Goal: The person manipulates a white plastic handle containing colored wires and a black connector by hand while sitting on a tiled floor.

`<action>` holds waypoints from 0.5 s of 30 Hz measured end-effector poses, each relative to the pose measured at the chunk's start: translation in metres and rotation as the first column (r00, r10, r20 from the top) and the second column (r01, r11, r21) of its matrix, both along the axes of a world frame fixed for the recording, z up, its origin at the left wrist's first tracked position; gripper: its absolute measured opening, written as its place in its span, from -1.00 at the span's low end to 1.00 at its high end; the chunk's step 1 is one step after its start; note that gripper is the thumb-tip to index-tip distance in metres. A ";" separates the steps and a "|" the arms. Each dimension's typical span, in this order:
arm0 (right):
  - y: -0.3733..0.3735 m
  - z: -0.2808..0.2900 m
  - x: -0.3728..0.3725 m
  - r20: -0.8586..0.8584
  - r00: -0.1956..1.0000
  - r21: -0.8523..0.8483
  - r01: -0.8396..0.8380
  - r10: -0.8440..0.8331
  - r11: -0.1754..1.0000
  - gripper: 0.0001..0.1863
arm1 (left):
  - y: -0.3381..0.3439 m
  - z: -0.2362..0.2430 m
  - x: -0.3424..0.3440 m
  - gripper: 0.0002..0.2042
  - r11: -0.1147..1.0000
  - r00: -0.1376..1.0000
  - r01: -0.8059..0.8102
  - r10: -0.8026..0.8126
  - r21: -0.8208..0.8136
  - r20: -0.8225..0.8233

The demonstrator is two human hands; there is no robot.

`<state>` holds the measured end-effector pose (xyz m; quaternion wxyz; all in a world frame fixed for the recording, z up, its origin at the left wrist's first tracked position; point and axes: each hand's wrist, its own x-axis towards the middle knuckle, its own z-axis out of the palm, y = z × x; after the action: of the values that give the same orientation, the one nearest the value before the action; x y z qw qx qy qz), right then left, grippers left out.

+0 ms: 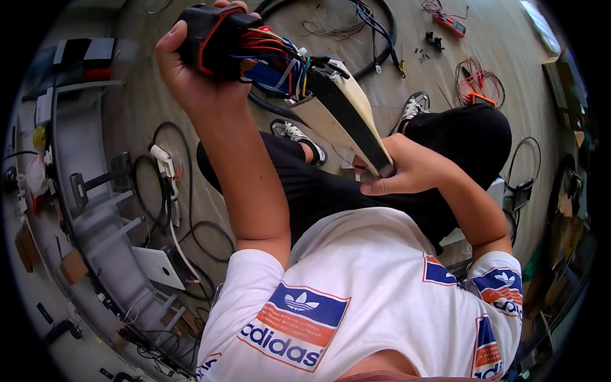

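Note:
My left hand [191, 76] is wrapped round a black housing with red trim [211, 39] at the upper left. A bundle of red, blue, yellow, green and white wires [270, 39] runs from it into a long cream casing with a black strip [340, 111], open at its upper end, where a blue part [267, 75] shows among the wires. My right hand [410, 165] holds the lower, narrow end of this casing above my lap, thumb across its tip. A thick black cable passes behind the casing; its connection is hidden.
Around me on the floor lie cable coils [375, 35], a red meter [449, 22], small black parts [434, 39], red-and-black leads [474, 89] and a white connector with cable [162, 159]. Grey shelving [95, 204] stands at left, dark boxes [560, 89] at right.

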<state>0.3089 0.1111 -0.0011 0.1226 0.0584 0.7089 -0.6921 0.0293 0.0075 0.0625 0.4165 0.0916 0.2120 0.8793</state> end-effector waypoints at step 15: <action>0.041 -0.019 -0.054 0.084 0.953 -0.220 -0.268 0.292 0.938 -0.77 | 0.027 -0.047 -0.073 -0.31 0.882 0.911 0.412 -0.398 0.229 -0.106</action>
<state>0.2550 0.1523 -0.0197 0.2658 -0.0164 0.6261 -0.7329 -0.0439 0.0342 0.0153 0.5701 0.2095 0.0891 0.7894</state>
